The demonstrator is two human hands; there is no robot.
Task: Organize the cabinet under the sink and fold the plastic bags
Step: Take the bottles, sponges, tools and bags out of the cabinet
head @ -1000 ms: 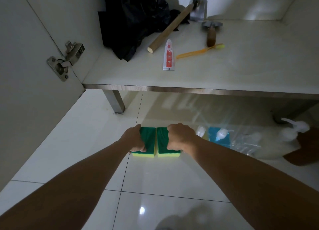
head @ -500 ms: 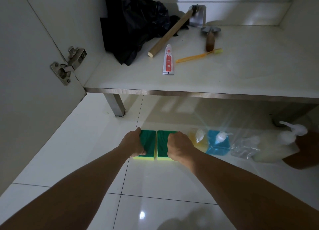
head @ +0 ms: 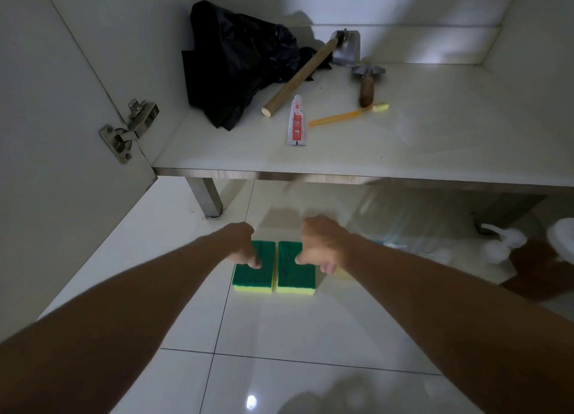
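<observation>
Head view: two green-topped sponges on the tiled floor (head: 310, 326), just in front of the cabinet shelf's front edge. Left sponge (head: 254, 274) and right sponge (head: 295, 274) side by side, nearly touching, a thin gap between. Long axes parallel, running away from the person toward the cabinet; green scouring faces up, yellow foam down and showing along the near ends.

Left hand (head: 240, 243) over the far end of the left sponge, fingertips down on the green face. Right hand (head: 320, 246) over the far right corner of the right sponge, fingers loosely spread, blurred; cannot tell whether clamped or merely resting. Hands apart from each other, one per sponge.

Handling, as a judgement: light, soft, squashy foam under a stiffer, rough pad; not fragile, not slippery. Best taken across the short width, thumb on one long side and fingers on the other, lightly enough not to crush.

On the cabinet shelf (head: 341, 159): crumpled black plastic bag (head: 236, 63) in the back left corner, limp and slack, best gathered by its edges and flattened before folding. Wooden-handled tool (head: 298, 78) leaning diagonally against it, handle end toward the front. Toothpaste tube (head: 296, 122) with cap pointing to the back; toothbrush (head: 348, 114) lying slantwise beside it.
</observation>
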